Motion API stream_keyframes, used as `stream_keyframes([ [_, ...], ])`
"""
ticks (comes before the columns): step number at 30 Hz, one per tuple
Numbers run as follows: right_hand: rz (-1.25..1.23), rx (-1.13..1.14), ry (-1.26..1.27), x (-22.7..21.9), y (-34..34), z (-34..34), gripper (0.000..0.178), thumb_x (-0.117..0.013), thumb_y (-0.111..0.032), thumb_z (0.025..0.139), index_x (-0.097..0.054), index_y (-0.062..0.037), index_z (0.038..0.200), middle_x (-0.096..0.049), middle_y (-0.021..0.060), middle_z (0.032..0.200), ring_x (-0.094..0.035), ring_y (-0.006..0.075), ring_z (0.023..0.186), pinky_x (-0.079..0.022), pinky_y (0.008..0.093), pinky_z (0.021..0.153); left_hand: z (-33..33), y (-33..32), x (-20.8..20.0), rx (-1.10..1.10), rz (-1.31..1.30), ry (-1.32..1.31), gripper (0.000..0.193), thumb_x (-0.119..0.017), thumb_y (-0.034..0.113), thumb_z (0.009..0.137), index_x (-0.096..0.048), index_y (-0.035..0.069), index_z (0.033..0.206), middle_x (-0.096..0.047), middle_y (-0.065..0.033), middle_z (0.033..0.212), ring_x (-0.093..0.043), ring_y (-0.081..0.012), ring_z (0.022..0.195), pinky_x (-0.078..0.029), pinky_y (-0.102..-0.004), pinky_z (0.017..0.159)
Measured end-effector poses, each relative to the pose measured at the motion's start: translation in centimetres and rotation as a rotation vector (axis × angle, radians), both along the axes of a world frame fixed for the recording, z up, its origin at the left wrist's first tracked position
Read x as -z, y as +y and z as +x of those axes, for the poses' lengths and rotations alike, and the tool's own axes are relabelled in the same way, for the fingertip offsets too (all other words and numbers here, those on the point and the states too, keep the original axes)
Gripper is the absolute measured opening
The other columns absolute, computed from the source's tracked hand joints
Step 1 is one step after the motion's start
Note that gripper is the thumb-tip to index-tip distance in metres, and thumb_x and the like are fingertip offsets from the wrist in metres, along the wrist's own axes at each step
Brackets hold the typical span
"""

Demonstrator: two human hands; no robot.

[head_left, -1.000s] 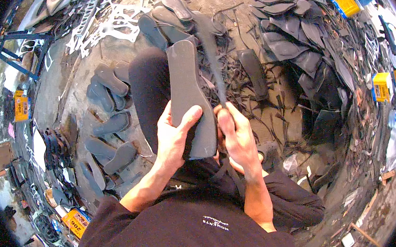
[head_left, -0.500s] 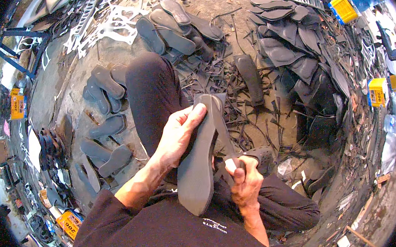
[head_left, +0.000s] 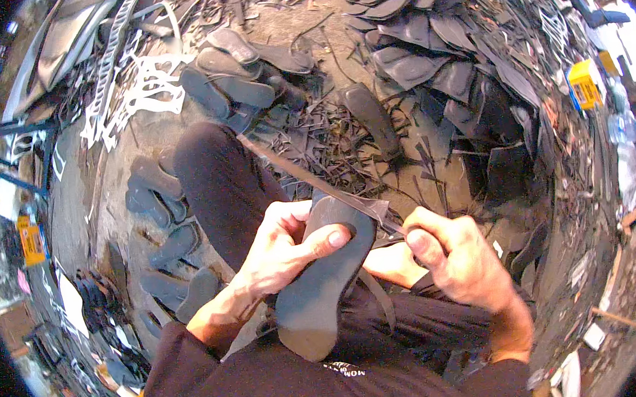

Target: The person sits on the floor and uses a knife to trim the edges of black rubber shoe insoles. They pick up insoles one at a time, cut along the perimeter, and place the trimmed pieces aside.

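Note:
My left hand [head_left: 281, 251] grips a dark grey rubber shoe sole [head_left: 318, 289] near its upper end, thumb lying across its face. The sole stands tilted over my lap, its lower end near my chest. My right hand [head_left: 456, 258] is closed on the handle of a long knife [head_left: 317, 183]. The blade lies across the top edge of the sole and points up-left over my left knee [head_left: 214, 177]. A thin dark strip [head_left: 378, 295] hangs from the sole's right side.
Finished soles lie in rows on the ground at left [head_left: 160, 212] and ahead [head_left: 228, 78]. A heap of dark rubber sheets [head_left: 456, 43] rises at upper right. Rubber trimmings [head_left: 328, 137] litter the ground in front. Yellow boxes [head_left: 586, 84] stand at right.
The sole has come down from upright and nearer my body, turned in my left hand. The knife now lies across its top edge, blade pointing up-left instead of running along its right side.

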State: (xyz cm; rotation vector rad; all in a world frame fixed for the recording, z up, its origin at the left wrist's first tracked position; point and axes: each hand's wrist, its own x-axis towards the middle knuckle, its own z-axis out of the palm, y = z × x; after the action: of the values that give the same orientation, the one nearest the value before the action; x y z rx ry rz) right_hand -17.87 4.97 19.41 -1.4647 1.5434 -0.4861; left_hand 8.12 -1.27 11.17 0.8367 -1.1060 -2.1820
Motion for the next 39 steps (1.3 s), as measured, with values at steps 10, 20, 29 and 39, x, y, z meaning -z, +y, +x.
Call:
stream_keyframes([
  [10, 0.482, -0.462, -0.062, 0.2, -9.6, -4.3, 0.058, -0.046, -0.057, 0.112, -0.071, -0.0052, 0.115, -0.068, 0.0032, 0.086, -0.060, 0.0133, 0.073, -0.050, 0.0315, 0.066, -3.5, -0.6, 0.1, 0.177, 0.199, -0.027, 0.028, -0.080, 0.026, 0.099, -0.079, 0.005, 0.118, -0.077, 0.0014, 0.100, -0.067, -0.0056, 0.085, -0.055, -0.0252, 0.077],
  [20, -0.204, 0.410, -0.215, 10.1, -0.1, 2.2, 0.043, -0.051, -0.047, 0.111, -0.061, -0.0064, 0.103, -0.053, 0.0020, 0.067, -0.051, 0.0137, 0.053, -0.040, 0.0343, 0.049, -5.1, -2.1, 2.8, -0.744, 0.143, -0.038, 0.032, -0.080, 0.017, 0.098, -0.067, 0.000, 0.122, -0.075, -0.0086, 0.113, -0.071, -0.0150, 0.095, -0.057, -0.0325, 0.091],
  [29, -0.373, 0.497, -0.031, 15.1, 7.9, 8.7, 0.041, -0.047, -0.040, 0.111, -0.062, -0.0021, 0.110, -0.060, 0.0097, 0.077, -0.058, 0.0208, 0.067, -0.045, 0.0359, 0.061, -6.6, -1.1, 2.6, -0.794, 0.297, 0.205, 0.026, -0.069, 0.026, 0.106, -0.067, 0.006, 0.123, -0.074, -0.0045, 0.113, -0.071, -0.0175, 0.099, -0.058, -0.0388, 0.092],
  [39, -0.173, 0.265, 0.050, 9.5, 4.1, 6.4, 0.057, -0.047, -0.055, 0.111, -0.060, -0.0006, 0.099, -0.062, 0.0123, 0.065, -0.060, 0.0303, 0.064, -0.048, 0.0430, 0.067, -4.2, 1.9, 4.4, -0.778, 0.123, 0.165, 0.049, -0.075, 0.002, 0.099, -0.053, 0.004, 0.142, -0.070, -0.0078, 0.128, -0.068, -0.0159, 0.113, -0.055, -0.0339, 0.100],
])
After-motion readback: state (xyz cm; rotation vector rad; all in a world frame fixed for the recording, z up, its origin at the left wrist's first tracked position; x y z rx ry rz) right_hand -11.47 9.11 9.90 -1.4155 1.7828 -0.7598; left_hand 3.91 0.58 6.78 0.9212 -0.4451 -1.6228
